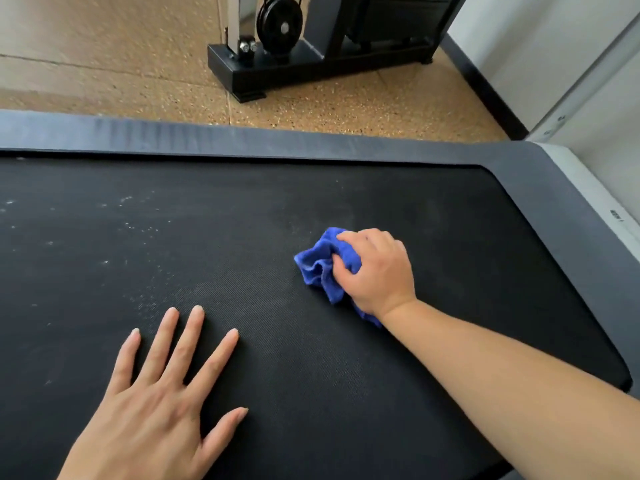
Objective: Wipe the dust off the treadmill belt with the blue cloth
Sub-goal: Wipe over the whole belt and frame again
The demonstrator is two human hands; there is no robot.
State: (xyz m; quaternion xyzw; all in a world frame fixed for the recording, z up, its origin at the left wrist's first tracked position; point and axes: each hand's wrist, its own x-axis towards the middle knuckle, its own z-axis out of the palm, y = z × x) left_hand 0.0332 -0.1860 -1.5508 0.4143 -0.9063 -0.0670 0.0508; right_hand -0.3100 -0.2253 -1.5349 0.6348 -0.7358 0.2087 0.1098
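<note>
Bunched blue cloth (320, 263) under right hand (375, 271), long axis seemingly near-to-far.

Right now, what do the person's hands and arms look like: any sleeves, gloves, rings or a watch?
Both hands are bare: no gloves, rings or watch on the left hand or right hand. The right forearm shows no sleeve. Fingernails are unpainted.

blue cloth (320, 263); black woven-textured belt (311, 358) with whitish specks, perhaps dust; speckled tan floor (346, 109).
</note>
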